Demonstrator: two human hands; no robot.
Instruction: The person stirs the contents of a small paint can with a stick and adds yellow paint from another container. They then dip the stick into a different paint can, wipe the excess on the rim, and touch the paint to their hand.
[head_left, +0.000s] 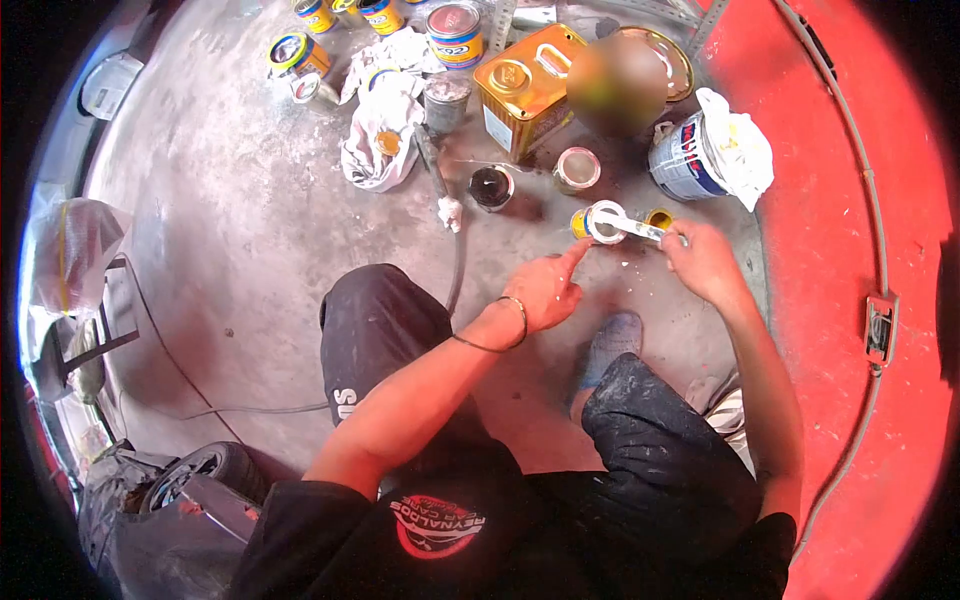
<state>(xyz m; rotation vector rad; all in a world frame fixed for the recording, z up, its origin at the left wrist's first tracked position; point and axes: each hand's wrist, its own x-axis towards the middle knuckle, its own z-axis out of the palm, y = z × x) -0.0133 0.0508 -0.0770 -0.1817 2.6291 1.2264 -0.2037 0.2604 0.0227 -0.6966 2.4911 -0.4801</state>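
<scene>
A small can [581, 224] with a yellow label lies or stands tilted on the floor, white paint around its opening. My left hand [545, 287] is beside it, index finger stretched out to the can's near side and the other fingers partly bent; it holds nothing. My right hand [697, 258] is closed around the end of a flat, white-coated stir stick [640, 229]. The stick's far end reaches into the can's mouth. Just behind the right hand sits a small yellow lid or cup [659, 218], partly covered by the stick and fingers.
Behind the small can stand a dark open can [491, 187], a grey-topped can [577, 170], a gold square tin [530, 85] and a white bucket [690, 160]. Stained rags [382, 150] lie left. A hose [459, 265] crosses the floor; a red surface [850, 250] borders the right.
</scene>
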